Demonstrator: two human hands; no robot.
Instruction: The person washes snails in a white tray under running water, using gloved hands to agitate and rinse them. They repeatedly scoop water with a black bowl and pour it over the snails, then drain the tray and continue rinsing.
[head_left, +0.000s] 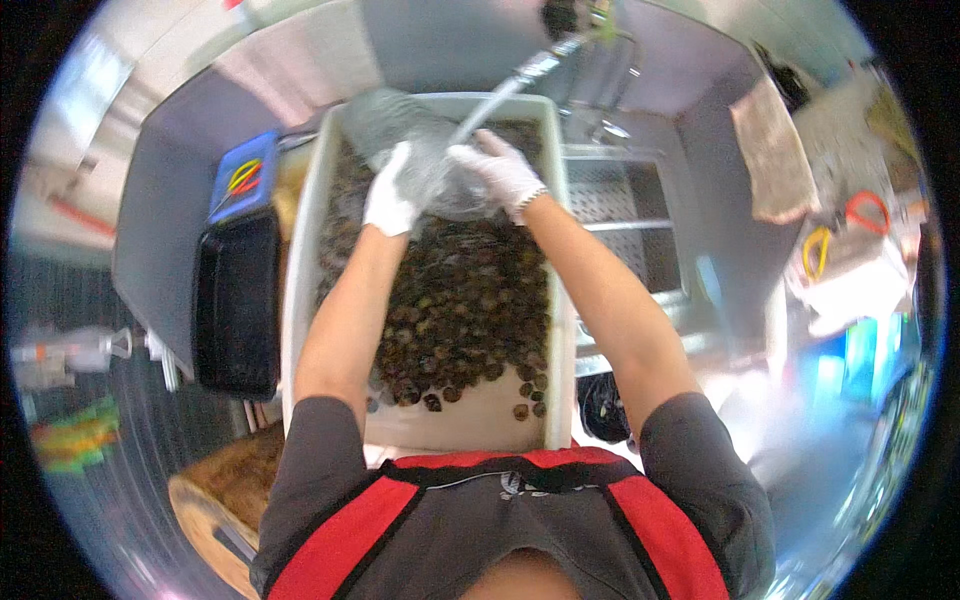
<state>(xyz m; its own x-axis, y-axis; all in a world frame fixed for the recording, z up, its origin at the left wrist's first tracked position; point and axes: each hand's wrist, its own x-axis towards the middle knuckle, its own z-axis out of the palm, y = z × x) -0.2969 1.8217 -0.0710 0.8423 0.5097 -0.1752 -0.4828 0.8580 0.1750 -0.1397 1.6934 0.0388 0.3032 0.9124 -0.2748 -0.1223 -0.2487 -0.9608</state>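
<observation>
A grey, see-through plastic bag [400,120] lies over the far end of a long white tub [302,300]. Many small dark round shells, like snails or clams, [460,320] cover the tub's bottom. My left hand [390,198], in a white glove, grips the bag's left side. On its other side my right hand [502,175], gloved too, has its fingers bent at the bag beside a pale clear hose [515,85]. The hose slants down from the upper right to the bag. Its lower end and my fingertips are blurred.
Left of the tub stand a black bin [237,305] and a blue tray [243,175] with yellow- and red-handled tools. To the right is a metal sink with perforated trays [610,190]. A cloth [775,160] hangs over the right wall, near red- and yellow-handled scissors [866,213].
</observation>
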